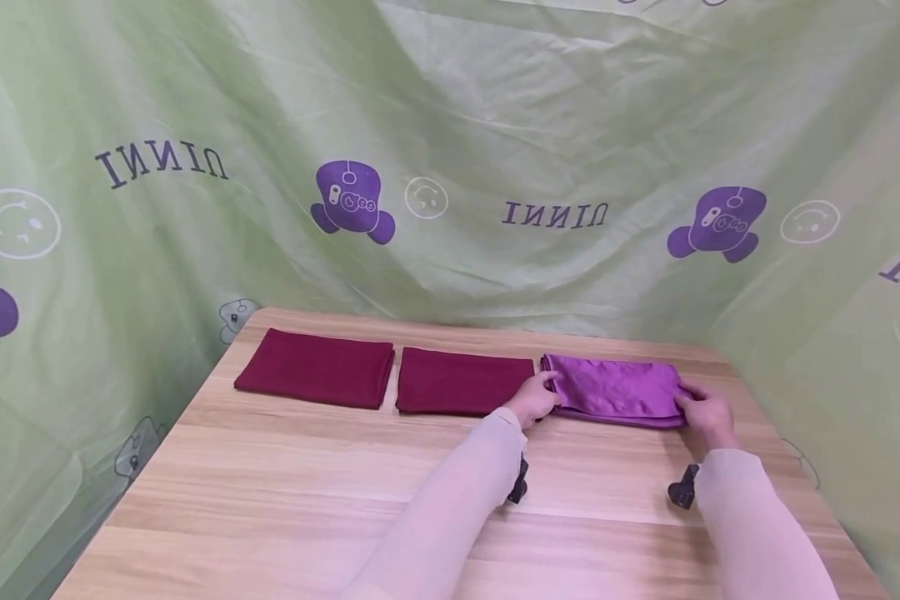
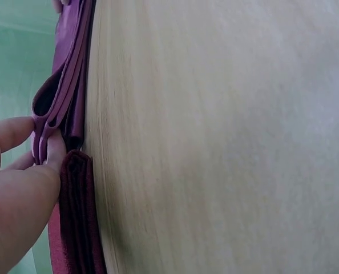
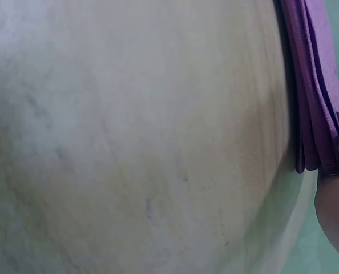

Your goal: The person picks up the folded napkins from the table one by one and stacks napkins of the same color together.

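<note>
A folded shiny purple cloth (image 1: 615, 385) lies at the back right of the table, its stacked layers showing along the front. My left hand (image 1: 534, 401) pinches some of its layers at the left end; the left wrist view shows the purple folds (image 2: 72, 85) between thumb and fingers. At the opposite end my right hand (image 1: 708, 415) grips the right edge, and in the right wrist view the layered cloth (image 3: 315, 97) runs into its fingers, partly cut off by the frame. Just beside my left hand lies a folded burgundy cloth (image 1: 461, 382).
Another folded burgundy cloth (image 1: 315, 367) lies farther left in the same row. All three sit near the back edge of the wooden table (image 1: 270, 492). A green printed curtain (image 1: 450, 100) hangs behind and along both sides.
</note>
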### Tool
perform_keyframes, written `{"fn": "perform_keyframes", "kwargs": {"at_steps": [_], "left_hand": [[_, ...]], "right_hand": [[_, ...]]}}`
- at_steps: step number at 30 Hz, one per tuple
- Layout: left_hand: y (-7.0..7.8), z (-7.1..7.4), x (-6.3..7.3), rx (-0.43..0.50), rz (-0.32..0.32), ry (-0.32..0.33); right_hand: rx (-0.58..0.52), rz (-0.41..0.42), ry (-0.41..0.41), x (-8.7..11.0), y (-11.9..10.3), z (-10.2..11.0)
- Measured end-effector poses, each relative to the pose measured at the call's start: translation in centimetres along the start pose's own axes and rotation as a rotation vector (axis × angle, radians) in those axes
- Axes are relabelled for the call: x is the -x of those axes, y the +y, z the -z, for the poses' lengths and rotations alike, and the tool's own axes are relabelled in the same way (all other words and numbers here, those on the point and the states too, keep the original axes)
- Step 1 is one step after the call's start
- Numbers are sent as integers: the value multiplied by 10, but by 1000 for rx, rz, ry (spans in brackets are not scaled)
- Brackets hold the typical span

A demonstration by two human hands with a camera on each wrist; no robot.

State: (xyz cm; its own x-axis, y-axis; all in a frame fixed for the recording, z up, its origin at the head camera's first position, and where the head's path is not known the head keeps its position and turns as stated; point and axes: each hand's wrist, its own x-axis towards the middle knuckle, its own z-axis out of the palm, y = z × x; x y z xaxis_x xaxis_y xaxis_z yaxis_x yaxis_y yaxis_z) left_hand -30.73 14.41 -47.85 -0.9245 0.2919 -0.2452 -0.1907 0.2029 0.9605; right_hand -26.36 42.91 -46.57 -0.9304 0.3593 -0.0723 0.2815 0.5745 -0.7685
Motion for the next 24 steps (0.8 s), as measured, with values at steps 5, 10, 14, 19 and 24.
{"fn": "perform_keyframes", "kwargs": {"at_steps": [5,10,14,19,24], "left_hand": [[0,0,2,0,-14,-2],[0,0,4,18,-36,-1],[1,1,4,8,-33,-2],[3,9,5,-87,-67,8],[8,31,7,-206,-174,21]], "right_hand": [[-107,-83,-6,-1,0,-5],[-29,-58,43,-3,-1,-7],[-10,-63,32,-3,1,-6],[79,-12,24,-3,2,-1],[91,59,104,-3,-15,2]]}}
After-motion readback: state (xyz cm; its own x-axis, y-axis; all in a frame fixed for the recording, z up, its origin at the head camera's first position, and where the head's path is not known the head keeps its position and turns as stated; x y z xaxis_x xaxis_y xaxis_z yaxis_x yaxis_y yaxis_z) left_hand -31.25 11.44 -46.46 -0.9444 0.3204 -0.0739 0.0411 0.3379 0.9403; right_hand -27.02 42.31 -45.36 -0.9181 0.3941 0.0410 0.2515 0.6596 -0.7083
